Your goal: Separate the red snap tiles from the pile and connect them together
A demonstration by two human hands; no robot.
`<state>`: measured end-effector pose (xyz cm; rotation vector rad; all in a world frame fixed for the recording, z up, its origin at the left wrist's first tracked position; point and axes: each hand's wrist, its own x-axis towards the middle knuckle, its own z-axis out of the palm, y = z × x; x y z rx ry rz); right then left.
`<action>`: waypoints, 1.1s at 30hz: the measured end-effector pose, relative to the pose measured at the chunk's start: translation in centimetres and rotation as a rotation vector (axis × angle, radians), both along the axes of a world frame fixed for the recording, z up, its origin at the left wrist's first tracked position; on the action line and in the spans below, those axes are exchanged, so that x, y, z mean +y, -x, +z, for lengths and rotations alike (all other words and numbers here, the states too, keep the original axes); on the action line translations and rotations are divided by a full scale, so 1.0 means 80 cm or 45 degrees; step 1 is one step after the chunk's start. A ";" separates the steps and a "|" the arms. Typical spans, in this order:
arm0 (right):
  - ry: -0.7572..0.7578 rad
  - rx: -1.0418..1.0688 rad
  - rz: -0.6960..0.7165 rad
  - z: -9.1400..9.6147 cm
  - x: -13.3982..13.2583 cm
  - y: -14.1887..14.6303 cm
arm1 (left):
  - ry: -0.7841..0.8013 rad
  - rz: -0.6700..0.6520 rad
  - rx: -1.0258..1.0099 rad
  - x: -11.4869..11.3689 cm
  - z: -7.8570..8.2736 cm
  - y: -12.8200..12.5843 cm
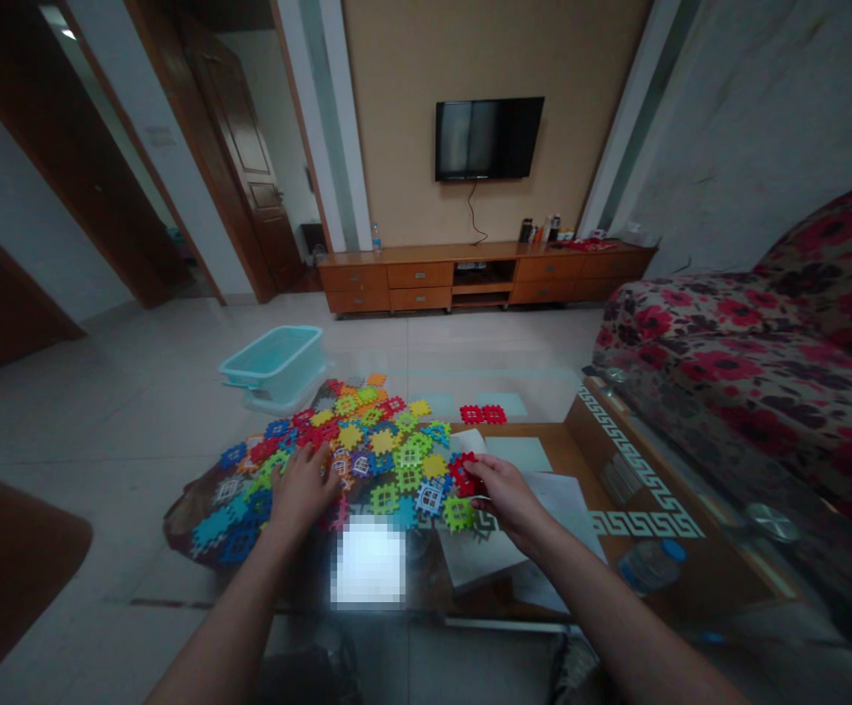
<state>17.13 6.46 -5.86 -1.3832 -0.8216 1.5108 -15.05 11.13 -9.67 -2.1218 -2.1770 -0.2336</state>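
Pinching one corner of a red tile [461, 474], our right hand [503, 485] has its grip narrowed on that piece, just right of the frame's centre and below its middle. We judge the edge hold suits so thin and flat a thing: most of its face and its toothed left side are left uncovered. Our left hand [305, 485], left of centre in the lower half, reaches over the heap of tiles [383, 443], fingers bent; whether its grip has a piece we cannot tell, as the fingertips merge with the colours beneath. Perhaps it lies there because the loose pieces are thickest on that side.

The held tile looks bright red, squarish and notched like a cog, with small openings through its middle; our fingers hide its right side. Just below it sits a lime green tile [459, 512] of the same kind. The heap runs through yellow, blue, orange and turquoise, overlapping across the middle of the frame.

Farther out, two red tiles [483, 414] lie edge to edge above the held one, apart from the heap, probably so that they do not mix with it. The glass surface [650, 525] shows a key pattern at lower right, and a pale turquoise tub [275, 357] stands left of centre, beyond the heap.
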 end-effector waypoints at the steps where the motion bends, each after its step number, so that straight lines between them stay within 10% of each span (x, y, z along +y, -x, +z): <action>1: -0.005 -0.002 0.005 0.000 0.000 0.000 | -0.017 0.002 0.003 0.000 0.001 -0.001; 20: 0.010 -0.038 0.015 0.002 0.000 0.001 | -0.427 0.028 -0.325 0.007 0.022 -0.001; 26: -0.013 -0.055 0.063 0.004 0.001 -0.001 | -0.433 0.198 -0.852 -0.001 0.039 -0.036; 33: -0.062 -0.027 0.054 0.004 -0.003 -0.014 | 0.052 0.228 -1.985 -0.036 0.038 -0.110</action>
